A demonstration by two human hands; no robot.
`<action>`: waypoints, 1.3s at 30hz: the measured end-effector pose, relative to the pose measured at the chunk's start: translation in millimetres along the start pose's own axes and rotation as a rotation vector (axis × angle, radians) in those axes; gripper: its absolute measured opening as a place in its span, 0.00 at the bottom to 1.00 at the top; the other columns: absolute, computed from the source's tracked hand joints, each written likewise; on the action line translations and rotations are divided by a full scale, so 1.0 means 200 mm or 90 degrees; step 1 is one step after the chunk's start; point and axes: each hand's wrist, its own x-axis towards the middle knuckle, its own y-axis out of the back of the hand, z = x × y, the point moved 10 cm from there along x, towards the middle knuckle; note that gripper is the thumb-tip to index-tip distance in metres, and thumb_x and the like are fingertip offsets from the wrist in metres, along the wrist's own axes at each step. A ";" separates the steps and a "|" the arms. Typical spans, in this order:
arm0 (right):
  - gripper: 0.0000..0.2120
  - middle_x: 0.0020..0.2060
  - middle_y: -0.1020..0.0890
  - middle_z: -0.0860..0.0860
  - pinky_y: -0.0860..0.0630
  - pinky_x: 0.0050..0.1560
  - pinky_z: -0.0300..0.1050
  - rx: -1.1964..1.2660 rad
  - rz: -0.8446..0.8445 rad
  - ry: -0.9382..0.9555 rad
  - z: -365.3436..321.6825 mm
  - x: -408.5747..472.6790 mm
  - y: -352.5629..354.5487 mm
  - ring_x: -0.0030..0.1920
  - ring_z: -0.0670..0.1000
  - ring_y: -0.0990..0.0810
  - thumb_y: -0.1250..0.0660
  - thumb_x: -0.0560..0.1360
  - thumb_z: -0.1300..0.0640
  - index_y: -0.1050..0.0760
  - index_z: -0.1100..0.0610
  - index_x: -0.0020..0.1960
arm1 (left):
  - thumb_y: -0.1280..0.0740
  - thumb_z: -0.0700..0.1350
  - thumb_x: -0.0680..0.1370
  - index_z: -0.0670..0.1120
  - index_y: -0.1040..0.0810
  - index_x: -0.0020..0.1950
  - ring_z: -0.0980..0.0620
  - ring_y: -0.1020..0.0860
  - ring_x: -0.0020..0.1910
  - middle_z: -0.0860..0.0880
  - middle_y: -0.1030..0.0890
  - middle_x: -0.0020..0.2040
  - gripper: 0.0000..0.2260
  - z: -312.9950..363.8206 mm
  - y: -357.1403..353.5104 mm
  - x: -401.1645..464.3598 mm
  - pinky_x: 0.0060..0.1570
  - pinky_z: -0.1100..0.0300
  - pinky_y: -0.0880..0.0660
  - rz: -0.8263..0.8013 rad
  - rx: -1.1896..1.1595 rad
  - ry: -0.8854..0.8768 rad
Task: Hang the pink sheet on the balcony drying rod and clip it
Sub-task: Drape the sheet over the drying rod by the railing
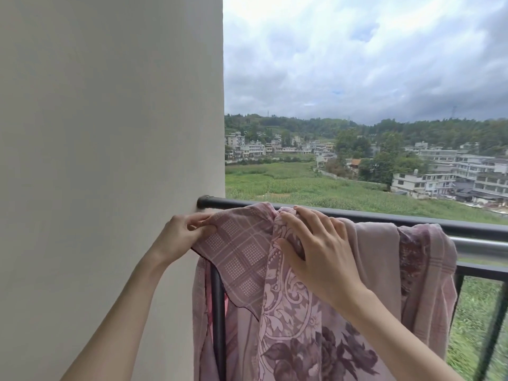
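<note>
Pink cloth [302,312] draped over balcony rail [412,218], long axis along rail, bulk hanging below it. Left hand [184,232] pinches cloth edge at rail's end by wall [110,133] — right hand [321,243] presses spread-fingered on bunched fold atop rail. Left nearer slack corner; spreading likely runs along rail.

Left hand [182,232], slim with long fingers, left forearm [123,306] bare to the picture's bottom edge, right hand [316,248], slender, knuckles and tendons showing on its back, right forearm [390,331] likewise bare, narrow wrists
</note>
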 end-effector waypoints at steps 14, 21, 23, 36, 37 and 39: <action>0.18 0.60 0.24 0.47 0.35 0.61 0.48 0.028 0.033 0.006 0.13 0.03 -0.13 0.61 0.50 0.27 0.42 0.75 0.46 0.27 0.49 0.62 | 0.42 0.54 0.78 0.46 0.20 0.55 0.50 0.22 0.55 0.47 0.18 0.52 0.17 0.38 -0.31 0.39 0.58 0.53 0.27 0.008 0.089 -0.096; 0.17 0.60 0.21 0.46 0.37 0.60 0.43 0.065 0.049 0.015 0.14 0.04 -0.06 0.62 0.46 0.25 0.44 0.77 0.47 0.26 0.49 0.62 | 0.45 0.55 0.79 0.50 0.23 0.60 0.47 0.25 0.59 0.47 0.20 0.58 0.17 0.37 -0.28 0.25 0.60 0.51 0.29 0.009 0.299 -0.118; 0.17 0.59 0.20 0.46 0.36 0.57 0.42 0.066 0.045 0.028 0.14 0.05 -0.04 0.60 0.47 0.23 0.45 0.78 0.48 0.26 0.50 0.62 | 0.44 0.50 0.80 0.50 0.23 0.59 0.50 0.26 0.57 0.49 0.20 0.58 0.14 0.47 -0.33 0.16 0.63 0.50 0.32 0.045 0.276 -0.205; 0.18 0.60 0.21 0.52 0.34 0.64 0.53 -0.052 0.028 0.010 0.68 -0.23 0.26 0.63 0.53 0.24 0.43 0.77 0.51 0.25 0.55 0.62 | 0.54 0.61 0.75 0.57 0.30 0.65 0.55 0.29 0.63 0.58 0.25 0.63 0.24 0.90 -1.06 -0.15 0.71 0.46 0.51 0.010 0.390 -0.360; 0.18 0.63 0.23 0.52 0.36 0.67 0.53 -0.042 0.018 0.038 0.70 -0.27 0.27 0.66 0.53 0.28 0.43 0.77 0.52 0.26 0.55 0.64 | 0.55 0.61 0.75 0.57 0.31 0.65 0.53 0.28 0.63 0.57 0.25 0.63 0.25 0.92 -1.10 -0.16 0.71 0.46 0.50 0.026 0.402 -0.344; 0.18 0.66 0.26 0.52 0.37 0.70 0.52 0.015 0.004 0.080 0.76 -0.34 0.31 0.70 0.53 0.32 0.43 0.77 0.54 0.27 0.55 0.65 | 0.56 0.62 0.74 0.56 0.32 0.66 0.51 0.30 0.63 0.56 0.26 0.62 0.26 0.94 -1.18 -0.16 0.69 0.46 0.48 0.047 0.405 -0.318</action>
